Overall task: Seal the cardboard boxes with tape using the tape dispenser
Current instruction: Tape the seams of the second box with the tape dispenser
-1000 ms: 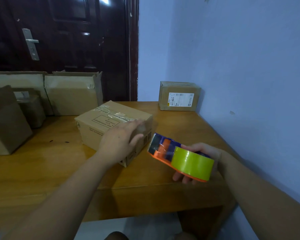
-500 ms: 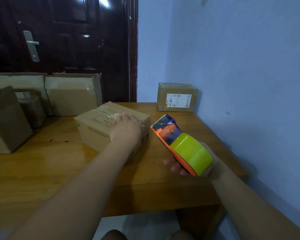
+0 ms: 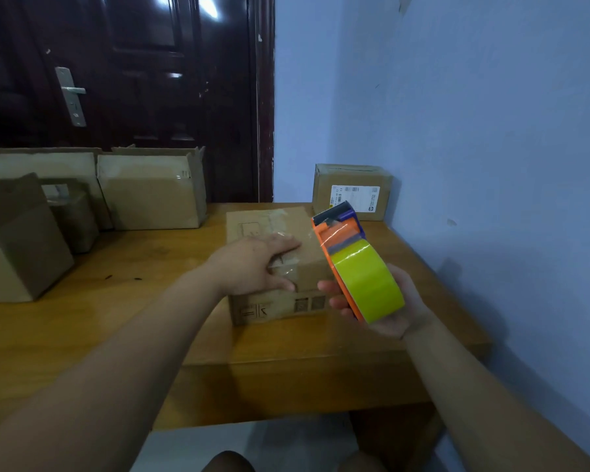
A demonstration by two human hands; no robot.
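Right hand [image 3: 385, 301] grips tape dispenser [image 3: 349, 260] from beneath, yellow-green roll facing the camera, raised beside the box [image 3: 280, 264] near the table [image 3: 82, 321] front edge. Left hand [image 3: 252, 264] lies open, palm pressing the box's front top edge. The box probably handles light and stiff but crushable, so hold it by the corners. Its printing is unreadable. Labelled box [image 3: 351, 190] at far right corner, text too small to read.

My rig, as worn: left hand [image 3: 252, 264] and right hand [image 3: 394, 306] bare, no gloves, rings or watch. Both forearms bare to frame edge; no sleeves visible.
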